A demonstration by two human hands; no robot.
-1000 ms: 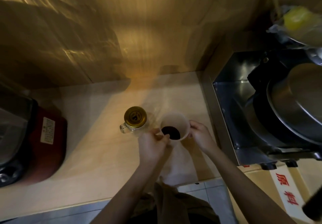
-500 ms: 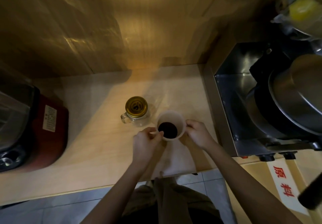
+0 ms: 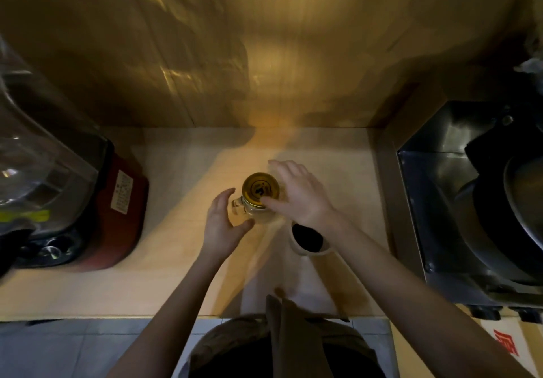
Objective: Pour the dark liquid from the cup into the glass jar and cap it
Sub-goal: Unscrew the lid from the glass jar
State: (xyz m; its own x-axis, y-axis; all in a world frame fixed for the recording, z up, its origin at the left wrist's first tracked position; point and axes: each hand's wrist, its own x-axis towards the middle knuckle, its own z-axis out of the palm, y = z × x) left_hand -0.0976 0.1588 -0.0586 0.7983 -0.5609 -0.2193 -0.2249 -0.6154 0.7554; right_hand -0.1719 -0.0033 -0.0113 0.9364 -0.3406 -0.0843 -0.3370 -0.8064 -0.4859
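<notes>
**K:** Head view, top-down. Glass jar (image 3: 258, 207) stands upright mid-counter (image 3: 176, 274), gold lid (image 3: 260, 190) on. Cup (image 3: 308, 239) sits just beside it, nearer the body and to the right, dark liquid (image 3: 307, 238) inside. Part of its rim is hidden under the right wrist.

**M:** Hands?

**K:** Left hand (image 3: 221, 224) is cupped wide around the jar's left side, by the small glass handle (image 3: 236, 202). Thumb looks close to the base. Can't tell if it's actually touching glass. Right hand (image 3: 296, 192) is spread over the lid from the right, fingers splayed, thumb on or just at the lid's near edge. Neither is closed on anything yet.

**M:** So the step is uncapping.

**K:** My read, yes. Nothing poured. The lid has to come off first.

**M:** How to do it clean?

**K:** Left hand closes on the jar body, low, and pins it to the counter. Don't hold by the handle alone, the jar would pivot. Right hand closes fingertips evenly round the lid rim and twists. Keep the jar vertical while twisting.

**M:** Risk?

**K:** The cup. It's right under the right forearm (image 3: 382, 274). An elbow drop or wrist sweep during the twist could tip it, and it's open with liquid in it. I'd keep the right wrist high, or slide the jar further from the cup first.

**M:** Lid after?

**K:** Park it on clear counter left of the jar, away from the red appliance (image 3: 117, 216), within reach for recapping.
</notes>
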